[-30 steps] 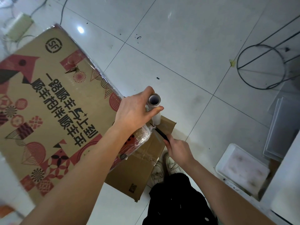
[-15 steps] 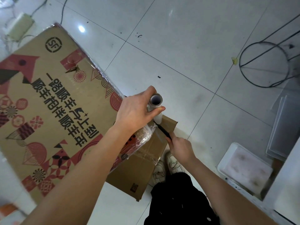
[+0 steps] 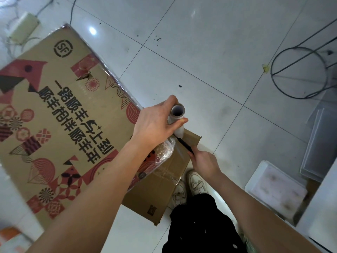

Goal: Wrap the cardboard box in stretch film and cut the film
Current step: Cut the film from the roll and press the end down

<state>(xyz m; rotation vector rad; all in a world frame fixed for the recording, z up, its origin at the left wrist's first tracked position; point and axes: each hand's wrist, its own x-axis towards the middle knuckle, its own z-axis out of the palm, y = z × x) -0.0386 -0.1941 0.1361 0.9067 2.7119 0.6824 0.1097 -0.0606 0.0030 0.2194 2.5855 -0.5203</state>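
The film-wrapped cardboard box (image 3: 60,114), stamped "SF", stands at your left. Your left hand (image 3: 155,123) clasps the upright film roll (image 3: 177,117) at its corner; your right hand (image 3: 205,164) pinches a dark cutter (image 3: 185,146) against the film.

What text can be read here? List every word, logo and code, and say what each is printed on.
"SF", in a round logo, on the printed cardboard box, near its far corner.
"一路顺丰 与上到" and "顺丰相伴 顺丰至", two rows of large black characters on the same box, upside down to the camera; the reading is uncertain.
A small square code on the plain cardboard box: too small to read.
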